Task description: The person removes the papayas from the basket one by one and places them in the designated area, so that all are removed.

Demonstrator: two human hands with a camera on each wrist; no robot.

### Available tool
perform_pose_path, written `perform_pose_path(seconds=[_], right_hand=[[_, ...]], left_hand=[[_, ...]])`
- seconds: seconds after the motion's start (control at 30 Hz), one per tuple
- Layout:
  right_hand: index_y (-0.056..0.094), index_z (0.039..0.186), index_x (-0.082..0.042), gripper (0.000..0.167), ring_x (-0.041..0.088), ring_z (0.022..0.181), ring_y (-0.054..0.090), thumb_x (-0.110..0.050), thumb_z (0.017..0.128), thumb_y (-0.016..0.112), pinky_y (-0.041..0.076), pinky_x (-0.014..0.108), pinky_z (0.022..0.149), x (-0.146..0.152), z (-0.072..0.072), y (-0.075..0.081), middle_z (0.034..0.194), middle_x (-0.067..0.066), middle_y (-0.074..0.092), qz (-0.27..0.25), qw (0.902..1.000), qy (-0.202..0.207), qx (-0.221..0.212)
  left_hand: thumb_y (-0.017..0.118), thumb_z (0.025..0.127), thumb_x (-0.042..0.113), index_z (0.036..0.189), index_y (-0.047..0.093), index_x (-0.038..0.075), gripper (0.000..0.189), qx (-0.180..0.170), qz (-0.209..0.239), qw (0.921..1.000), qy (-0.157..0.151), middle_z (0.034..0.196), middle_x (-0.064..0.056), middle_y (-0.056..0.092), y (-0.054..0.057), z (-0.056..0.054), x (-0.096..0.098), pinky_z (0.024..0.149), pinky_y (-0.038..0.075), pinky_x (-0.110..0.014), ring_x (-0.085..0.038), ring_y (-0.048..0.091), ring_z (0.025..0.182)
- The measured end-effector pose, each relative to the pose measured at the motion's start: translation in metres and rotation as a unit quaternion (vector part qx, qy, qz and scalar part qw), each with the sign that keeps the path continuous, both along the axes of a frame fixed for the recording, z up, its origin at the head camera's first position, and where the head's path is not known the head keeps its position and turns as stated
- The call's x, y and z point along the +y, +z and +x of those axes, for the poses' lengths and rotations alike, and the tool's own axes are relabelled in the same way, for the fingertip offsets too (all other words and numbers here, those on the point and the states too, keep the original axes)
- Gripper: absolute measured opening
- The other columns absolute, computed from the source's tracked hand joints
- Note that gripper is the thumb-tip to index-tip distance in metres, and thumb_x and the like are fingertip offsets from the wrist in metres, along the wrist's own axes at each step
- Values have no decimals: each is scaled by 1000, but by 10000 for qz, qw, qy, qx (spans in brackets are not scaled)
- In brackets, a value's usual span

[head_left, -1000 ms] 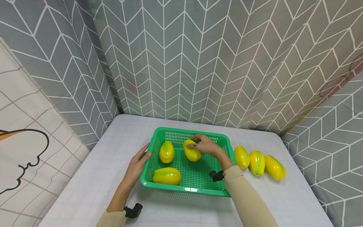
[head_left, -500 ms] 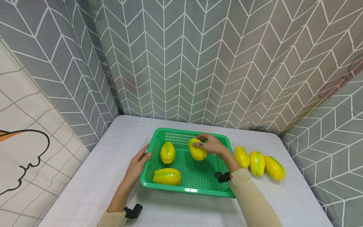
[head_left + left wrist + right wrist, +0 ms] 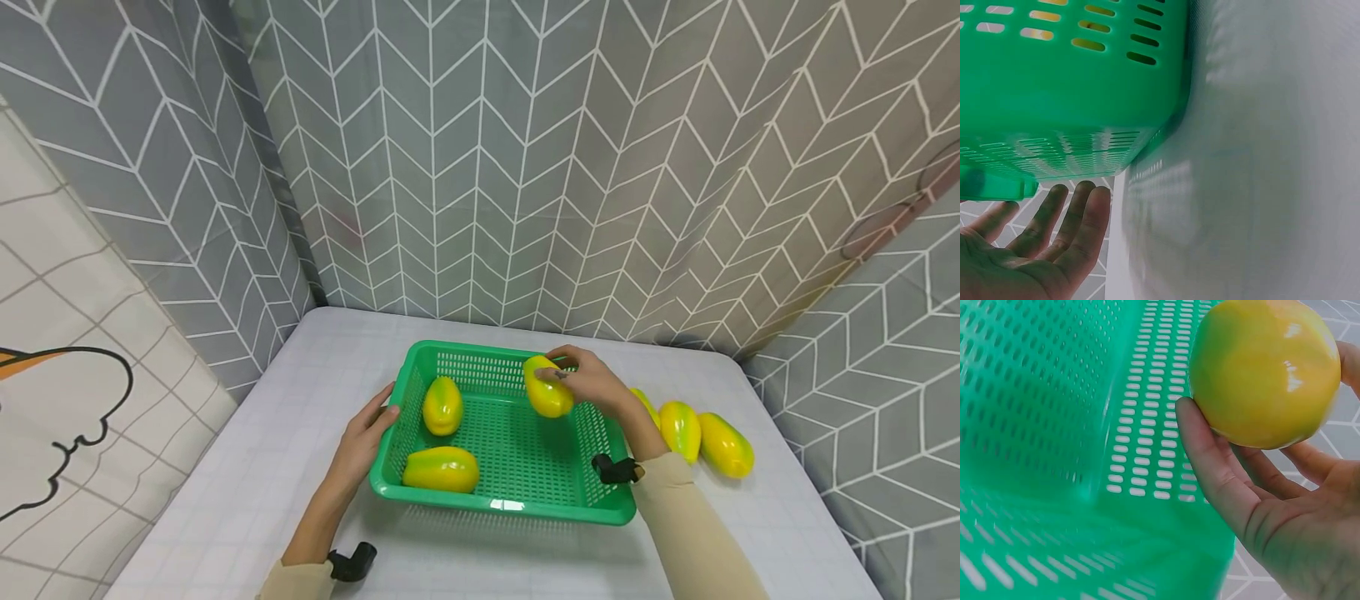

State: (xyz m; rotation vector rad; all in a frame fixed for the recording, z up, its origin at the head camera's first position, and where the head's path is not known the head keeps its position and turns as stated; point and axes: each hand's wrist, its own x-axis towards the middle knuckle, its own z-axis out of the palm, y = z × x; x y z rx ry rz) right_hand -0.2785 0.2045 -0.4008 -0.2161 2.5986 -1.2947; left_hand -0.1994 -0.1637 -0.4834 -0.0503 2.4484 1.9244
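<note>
A green slotted plastic basket (image 3: 517, 504) stands on the table. My left hand (image 3: 362, 437) rests at its left rim, thumb over the edge. In the left wrist view the fingers (image 3: 1088, 225) of that hand are straight and spread beside the wall. My right hand (image 3: 592, 385) grips a yellow papaya (image 3: 546, 387) with a green tinge, raised over the basket's back right part. Fingers and thumb wrap the papaya (image 3: 1266, 375) from below and the side in the right wrist view. Two more papayas lie inside: one upright at back left (image 3: 442, 407), another sideways at front left (image 3: 441, 469).
Right of the basket several papayas lie in a row on the white table (image 3: 780, 517), among them a middle papaya (image 3: 680, 429) and an outer papaya (image 3: 726, 444). The right forearm partly covers the nearest. A grey patterned curtain (image 3: 480, 167) hangs behind the table.
My right hand has carried the papaya up and right, from mid-basket toward the back right rim. The basket's right end now reaches slightly farther right. My left hand stays at the rim.
</note>
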Motion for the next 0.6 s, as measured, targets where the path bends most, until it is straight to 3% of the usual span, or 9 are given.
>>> perform_pose_path(seconds=[0.37, 0.6], right_hand=[[48, 152, -4, 63, 29, 104, 67, -39, 104, 68, 63, 33, 81, 21, 6, 5, 154, 29, 48, 15, 9998, -191, -54], [46, 154, -1, 66, 28, 103, 68, -39, 105, 66, 62, 31, 80, 31, 10, 11, 154, 32, 46, -31, 9998, -173, 71]], left_hand=[[47, 114, 39, 168, 32, 17, 60, 53, 43, 9999, -105, 172, -22, 33, 0, 0, -1, 114, 53, -55, -47, 43, 153], [46, 114, 42, 168, 33, 20, 60, -8, -48, 9999, -100, 171, -22, 36, 0, 0, -1, 119, 47, -60, -46, 40, 155]])
